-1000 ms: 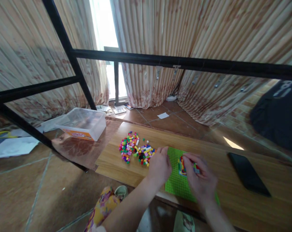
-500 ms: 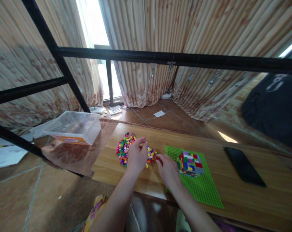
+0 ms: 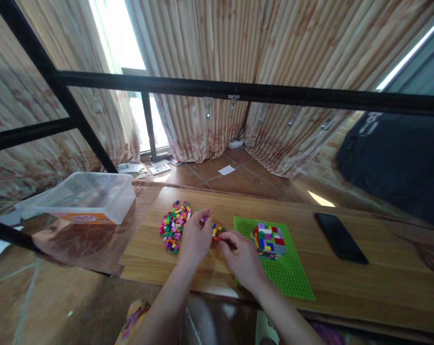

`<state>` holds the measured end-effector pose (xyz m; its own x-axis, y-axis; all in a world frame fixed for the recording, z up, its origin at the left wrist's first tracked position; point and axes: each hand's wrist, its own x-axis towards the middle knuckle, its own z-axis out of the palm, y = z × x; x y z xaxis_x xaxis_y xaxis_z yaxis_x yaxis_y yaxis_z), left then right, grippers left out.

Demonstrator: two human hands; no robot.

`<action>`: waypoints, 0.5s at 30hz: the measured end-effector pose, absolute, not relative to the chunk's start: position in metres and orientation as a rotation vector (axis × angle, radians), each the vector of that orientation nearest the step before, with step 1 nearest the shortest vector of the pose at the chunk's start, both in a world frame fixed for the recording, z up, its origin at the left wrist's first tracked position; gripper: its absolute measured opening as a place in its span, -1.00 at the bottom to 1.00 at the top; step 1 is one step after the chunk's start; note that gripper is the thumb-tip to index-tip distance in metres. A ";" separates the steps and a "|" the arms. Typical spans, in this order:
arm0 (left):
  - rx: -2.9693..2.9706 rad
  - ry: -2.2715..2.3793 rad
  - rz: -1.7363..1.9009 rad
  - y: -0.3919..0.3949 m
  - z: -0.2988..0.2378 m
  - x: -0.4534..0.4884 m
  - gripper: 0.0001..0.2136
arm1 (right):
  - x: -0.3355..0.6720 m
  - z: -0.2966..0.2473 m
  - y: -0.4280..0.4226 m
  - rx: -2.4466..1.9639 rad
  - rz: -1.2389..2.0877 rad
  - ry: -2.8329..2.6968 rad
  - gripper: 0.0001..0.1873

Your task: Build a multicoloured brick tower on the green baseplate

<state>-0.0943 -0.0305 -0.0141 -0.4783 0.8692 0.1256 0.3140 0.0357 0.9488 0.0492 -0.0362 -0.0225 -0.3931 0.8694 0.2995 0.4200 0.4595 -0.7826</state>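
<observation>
A spread of small colourful toy bricks (image 3: pixel 174 224) lies on the wooden table. My left hand (image 3: pixel 196 237) hovers over its right part, fingers curled in a pinch; what they hold, if anything, I cannot make out. Close by on the right, my right hand (image 3: pixel 240 254) has thumb and forefinger pressed together, with a small red brick (image 3: pixel 222 238) showing at the tips. Beside that hand is a green baseplate (image 3: pixel 292 280), partly covered by the hand. On it stands a multicoloured block of joined bricks (image 3: pixel 270 241).
A black phone (image 3: pixel 341 238) lies on the table (image 3: pixel 393 282) to the right. On the floor at left sits a clear plastic bin (image 3: pixel 121 203) with an orange label. A dark metal bar (image 3: pixel 188 87) crosses in front of the curtains.
The whole view has shifted, so the table and its things appear further left. Both hands stay near the loose bricks, still pinched, with little movement against the table.
</observation>
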 end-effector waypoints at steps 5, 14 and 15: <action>1.236 1.807 1.395 -0.031 -0.012 -0.081 -0.75 | 0.074 -0.006 -0.037 -0.971 0.828 -1.845 -0.85; 1.300 1.775 1.296 -0.029 -0.013 -0.061 -0.77 | 0.147 -0.001 0.009 -1.170 0.812 -1.396 -0.75; 1.308 1.770 1.290 -0.028 -0.014 -0.060 -0.77 | 0.152 -0.004 0.013 -1.190 0.782 -1.422 -0.74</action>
